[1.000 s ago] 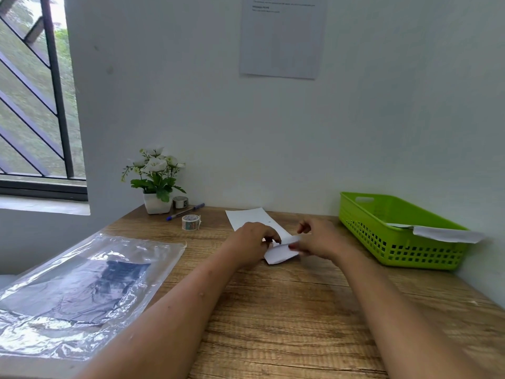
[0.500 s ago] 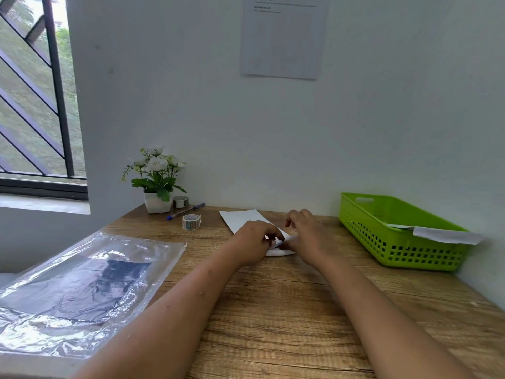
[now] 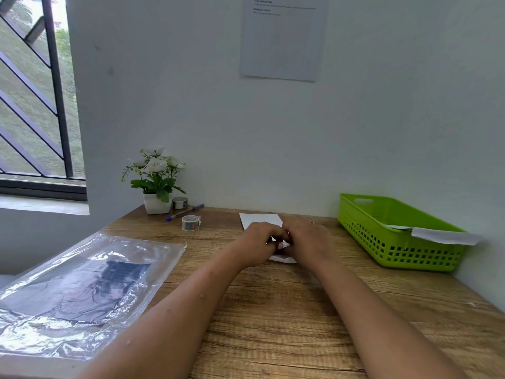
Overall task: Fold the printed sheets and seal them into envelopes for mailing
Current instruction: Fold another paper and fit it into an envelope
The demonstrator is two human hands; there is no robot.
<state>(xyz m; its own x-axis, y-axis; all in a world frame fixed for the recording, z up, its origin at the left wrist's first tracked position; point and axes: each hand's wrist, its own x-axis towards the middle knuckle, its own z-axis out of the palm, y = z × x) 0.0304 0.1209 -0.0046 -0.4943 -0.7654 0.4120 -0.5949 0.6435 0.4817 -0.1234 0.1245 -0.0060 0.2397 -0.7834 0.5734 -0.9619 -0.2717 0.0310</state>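
Note:
A small white folded sheet (image 3: 284, 259) lies on the wooden desk (image 3: 273, 310), mostly hidden under my hands. My left hand (image 3: 257, 243) and my right hand (image 3: 308, 242) meet over it, fingers curled and pinching the paper between them. Just behind the hands lies a second white paper (image 3: 259, 220), flat on the desk; I cannot tell whether it is a sheet or an envelope.
A green plastic basket (image 3: 382, 228) with white paper hanging over its rim stands at the right by the wall. A clear plastic bag (image 3: 76, 285) covers the left side. A tape roll (image 3: 190, 222), a pen (image 3: 185, 212) and a potted plant (image 3: 157, 181) sit at the back left.
My hands have come together over the folded sheet. A second ago more of it showed between them; now they cover nearly all of it.

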